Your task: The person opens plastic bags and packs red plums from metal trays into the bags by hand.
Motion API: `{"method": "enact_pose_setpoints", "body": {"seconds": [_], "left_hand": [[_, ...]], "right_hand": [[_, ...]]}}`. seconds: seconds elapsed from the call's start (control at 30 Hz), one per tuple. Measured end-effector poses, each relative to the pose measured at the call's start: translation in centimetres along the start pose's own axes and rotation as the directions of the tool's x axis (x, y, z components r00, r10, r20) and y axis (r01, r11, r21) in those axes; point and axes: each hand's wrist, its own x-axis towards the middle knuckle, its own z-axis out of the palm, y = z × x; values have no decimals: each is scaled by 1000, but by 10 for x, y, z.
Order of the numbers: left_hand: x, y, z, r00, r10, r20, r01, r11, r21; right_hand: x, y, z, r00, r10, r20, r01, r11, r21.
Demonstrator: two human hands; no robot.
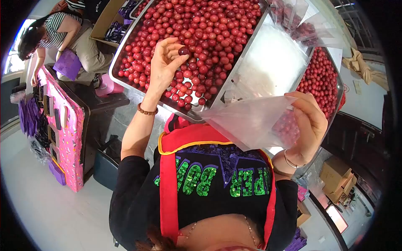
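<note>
My left hand [166, 62] is over a metal tray [118, 54] heaped with small, round, red fruit [222, 29]. A darker red fruit [183, 50] sits between its thumb and fingers. At the right, my right hand [309, 125] grips a clear plastic bag [243, 119] by its edge. The bag spreads out in front of my chest, its wide end toward the tray. Reddish round shapes show through it near my right palm; I cannot tell whether they are inside the bag or behind it.
Right of the tray is a pale metal surface [268, 56], then a second tray of smaller red fruit [322, 79]. Filled clear bags [303, 31] lie at the top right. At the left, another person [69, 31] sits by a pink-covered table [69, 138].
</note>
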Motion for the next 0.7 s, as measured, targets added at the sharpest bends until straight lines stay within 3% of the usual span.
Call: {"method": "enact_pose_setpoints", "body": {"seconds": [0.03,0.1,0.23,0.3,0.33,0.43,0.53,0.63,0.7], "left_hand": [[0,4,3,1000,28,11,-27,993,-114],[0,11,6,1000,25,4,-24,991,-132],[1,15,11,997,-10,72,7,999,35],[9,11,20,997,-20,74,14,996,83],[15,10,31,997,-22,76,24,999,-33],[39,17,67,987,-15,162,35,992,-123],[59,14,114,958,-15,286,77,975,-208],[69,12,160,901,-110,419,252,919,-302],[73,4,188,882,-74,465,218,940,-264]], "right_hand": [[0,1,-1,1000,1,-2,-1,1000,2],[1,6,-6,998,-26,-58,27,999,18],[-5,21,-34,980,-86,-177,84,996,-19],[-11,27,-46,932,-40,-360,47,999,12],[-13,28,-51,933,-39,-357,63,996,57],[-19,30,-57,923,-4,-385,32,997,66],[-26,38,-61,924,-59,-378,38,997,-63],[-33,52,-64,922,-61,-383,-27,975,-220],[-36,67,-59,902,11,-431,-102,976,-190]]}}
